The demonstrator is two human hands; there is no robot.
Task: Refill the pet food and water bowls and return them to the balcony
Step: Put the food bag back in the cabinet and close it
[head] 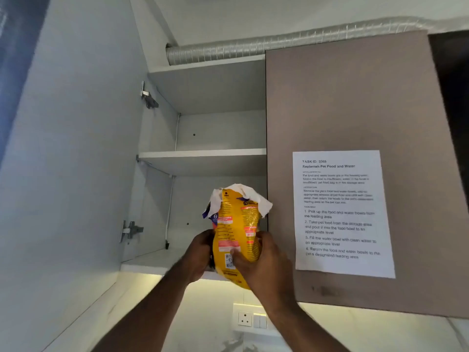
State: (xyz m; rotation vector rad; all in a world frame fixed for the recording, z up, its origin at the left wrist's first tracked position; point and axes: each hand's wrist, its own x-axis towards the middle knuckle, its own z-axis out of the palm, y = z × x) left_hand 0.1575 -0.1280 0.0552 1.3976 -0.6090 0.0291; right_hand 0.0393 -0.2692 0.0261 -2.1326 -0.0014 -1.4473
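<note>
Both hands gripping bag (236, 235) at cabinet (203, 161) mouth, 6 o'clock of middle shelf: left hand (200, 252) wrapping its side, right hand (264, 262) curling round front. I'm keeping torn top upright, supporting base, avoiding spills.

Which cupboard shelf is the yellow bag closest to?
The bottom shelf. Both hands hold the yellow bag right at its front edge; the middle shelf sits higher, above the bag.
</note>
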